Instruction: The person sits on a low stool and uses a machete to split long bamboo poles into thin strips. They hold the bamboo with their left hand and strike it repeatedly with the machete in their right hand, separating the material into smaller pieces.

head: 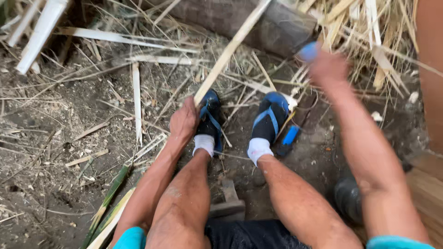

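I sit low over bare earth with my legs stretched forward and my feet in blue and black sandals [270, 115] with white socks. My left hand [183, 121] is closed around the lower end of a long pale bamboo strip [230, 48] that slants up to the right across a dark log [258, 20]. My right hand [325, 67] is blurred, raised near the log's end, and grips something with a blue tip [308, 51]; what it is cannot be made out.
Split bamboo strips and dry shavings [138, 60] litter the dirt. A blue-handled object [290, 135] lies beside my right foot. Green bamboo slats [108, 207] lie at lower left. A wooden plank [427, 193] is at right, a dark round object [348, 198] under my right arm.
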